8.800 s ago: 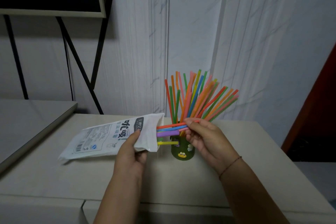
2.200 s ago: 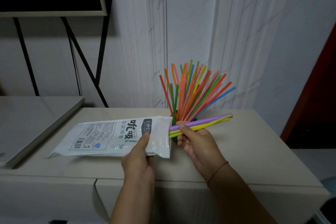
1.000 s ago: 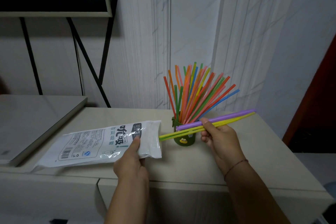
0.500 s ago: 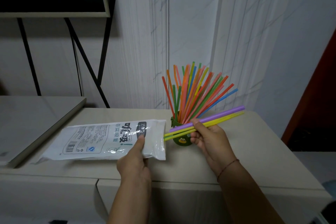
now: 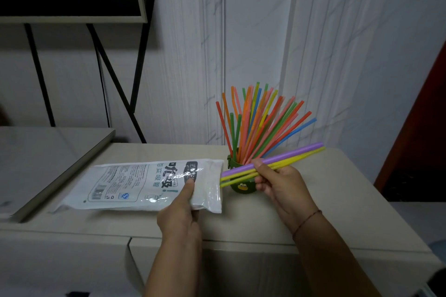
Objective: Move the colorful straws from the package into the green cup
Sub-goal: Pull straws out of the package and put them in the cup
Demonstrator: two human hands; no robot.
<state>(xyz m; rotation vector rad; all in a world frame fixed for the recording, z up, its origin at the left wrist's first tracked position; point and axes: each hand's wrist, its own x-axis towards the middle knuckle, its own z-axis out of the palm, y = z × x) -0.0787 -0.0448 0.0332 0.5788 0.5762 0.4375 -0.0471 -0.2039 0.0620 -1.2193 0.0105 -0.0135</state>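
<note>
Three straws [image 5: 289,154] in right grip [image 5: 280,185], ends back at package [image 5: 149,183] mouth.

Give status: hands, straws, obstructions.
Left hand pinches package mouth. Right hand holds purple and yellow straws, ends at package mouth, crossing in front of green cup. Cup crowded with fanned straws.

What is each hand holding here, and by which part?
Left-hand grip: the package, near its open end. Right-hand grip: purple and yellow straws, pinched nearer their package-side ends.

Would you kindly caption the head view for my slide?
Left hand holds the package while right hand grips purple and yellow straws in front of the cup.
</note>
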